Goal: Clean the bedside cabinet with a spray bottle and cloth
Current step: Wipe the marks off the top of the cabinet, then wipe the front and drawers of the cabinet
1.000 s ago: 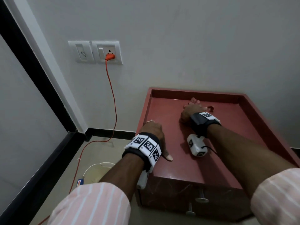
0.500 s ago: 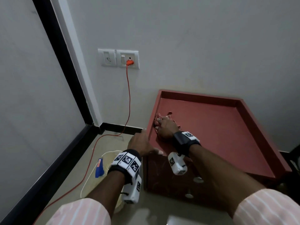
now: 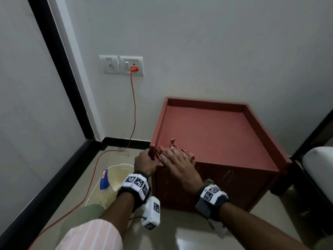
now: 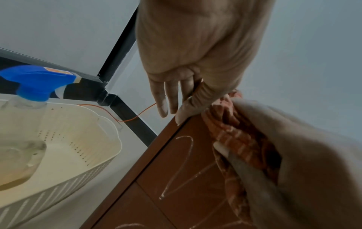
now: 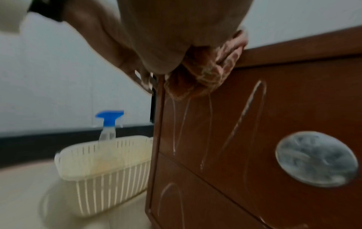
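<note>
Both hands have slid from the middle of the cabinet (image 3: 216, 130) top to its front left corner since a second ago. Nearest, the right hand (image 3: 180, 166) lies with fingers fairly straight over a crumpled reddish cloth (image 3: 173, 148), pressing it on the corner edge; from the right wrist the cloth (image 5: 203, 74) hangs bunched over the glossy brown front, which bears pale streaks and a round metal knob (image 5: 316, 159). Just beside it, the left hand (image 3: 146, 163) rests on the corner's outer side, its grip slack, fingers straight and holding nothing. On the floor to the left stands a cream slotted plastic basket (image 4: 82, 139) holding a clear bottle (image 3: 104, 179) with a blue trigger head. Farther off, an orange cord (image 3: 133, 105) runs up the wall to a socket.
</note>
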Demonstrator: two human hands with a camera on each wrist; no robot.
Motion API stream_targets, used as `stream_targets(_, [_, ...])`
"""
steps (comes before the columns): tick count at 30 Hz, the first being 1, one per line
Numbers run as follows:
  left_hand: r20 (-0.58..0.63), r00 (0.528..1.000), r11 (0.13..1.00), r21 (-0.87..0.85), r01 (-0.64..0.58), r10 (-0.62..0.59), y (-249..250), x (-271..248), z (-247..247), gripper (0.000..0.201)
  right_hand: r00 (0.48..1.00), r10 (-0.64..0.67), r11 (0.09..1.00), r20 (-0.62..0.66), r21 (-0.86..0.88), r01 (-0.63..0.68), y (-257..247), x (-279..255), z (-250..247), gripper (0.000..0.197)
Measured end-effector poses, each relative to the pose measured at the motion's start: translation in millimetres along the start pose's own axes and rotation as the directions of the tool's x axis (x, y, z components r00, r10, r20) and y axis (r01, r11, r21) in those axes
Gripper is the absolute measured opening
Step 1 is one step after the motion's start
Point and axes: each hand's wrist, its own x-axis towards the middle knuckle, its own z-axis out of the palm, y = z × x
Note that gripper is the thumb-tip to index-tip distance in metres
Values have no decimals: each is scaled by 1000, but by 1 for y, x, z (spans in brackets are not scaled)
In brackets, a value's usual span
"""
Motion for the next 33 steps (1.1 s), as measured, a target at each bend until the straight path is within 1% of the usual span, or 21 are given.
stream_targets(1, [8, 1000, 1000, -27, -7, 7, -7, -1, -1, 17, 999, -37, 998, -28, -56, 35, -1, -7, 4, 56])
stream_targets(3, [17, 1000, 999, -53, -7, 8, -21, 1, -4, 30, 982, -162, 977, -91, -154, 147, 4, -10, 10, 50])
stream_targets(6, [9, 994, 989, -99, 108, -107, -38, 12, 1, 28, 922, -342, 921, -181, -259, 291, 20, -3, 18, 46])
stream_targets(9, [-58, 980, 966, -191, 176, -190, -36, 17, 15, 23, 869, -428, 890, -247, -283, 358, 26, -2, 23, 49])
stream_targets(11, [-126, 964, 958, -197, 207, -234, -37, 17, 25, 20, 866, -440, 885, -239, -278, 373, 31, -3, 33, 49])
stream_targets(13, [-159, 959, 961, -190, 202, -234, -39, 14, 31, 17, 888, -432, 888, -160, -249, 387, 38, -6, 52, 48])
stream_targets(15, [-138, 959, 953, -211, 216, -248, -49, 15, 37, 18, 893, -449, 874, 46, -188, 449, 42, -9, 68, 60])
stream_targets(17, [-68, 959, 940, -226, 254, -276, -55, 12, 37, 18, 847, -479, 842, 232, -151, 518, 44, -11, 80, 66])
stream_targets(19, [-17, 947, 919, -247, 308, -322, -64, 12, 39, 15, 768, -522, 791, 372, -124, 598, 42, -5, 79, 59])
stream_targets(21, [5, 926, 883, -300, 361, -377, -69, 10, 42, 13, 702, -584, 694, 408, -199, 692, 40, 8, 68, 59])
stream_targets(23, [-3, 898, 832, -377, 407, -440, -72, 14, 49, 31, 660, -662, 551, 355, -367, 750, 39, 23, 52, 56])
stream_targets(24, [-13, 878, 802, -415, 431, -479, -74, 18, 54, 38, 652, -693, 513, 307, -425, 746, 38, 28, 44, 50])
stream_targets(25, [-29, 861, 773, -456, 440, -508, -78, 24, 58, 43, 662, -702, 521, 262, -445, 729, 37, 30, 40, 45])
stream_targets(26, [-44, 847, 750, -491, 444, -530, -78, 28, 61, 47, 695, -690, 573, 203, -434, 696, 35, 29, 41, 43])
stream_targets(27, [-42, 842, 735, -514, 443, -537, -81, 33, 65, 50, 751, -648, 668, 128, -377, 642, 32, 25, 46, 43])
stream_targets(28, [-39, 840, 726, -525, 445, -542, -85, 37, 69, 49, 807, -586, 769, 74, -261, 583, 29, 20, 56, 44])
stream_targets(29, [-35, 837, 710, -550, 439, -545, -85, 39, 70, 50, 847, -528, 837, 57, -132, 531, 27, 14, 65, 45])
stream_targets(30, [-20, 828, 680, -583, 445, -560, -85, 40, 71, 52, 868, -487, 871, 97, -18, 490, 26, 8, 73, 46])
stream_targets(31, [18, 826, 642, -619, 452, -564, -88, 41, 72, 51, 864, -461, 888, 201, 91, 452, 27, 4, 80, 47])
stream_targets(32, [65, 822, 601, -651, 464, -565, -91, 42, 72, 45, 819, -459, 889, 345, 183, 421, 28, 3, 83, 50])
stream_targets(33, [107, 809, 569, -659, 492, -577, -95, 42, 73, 39, 764, -474, 880, 438, 240, 409, 30, 0, 83, 56])
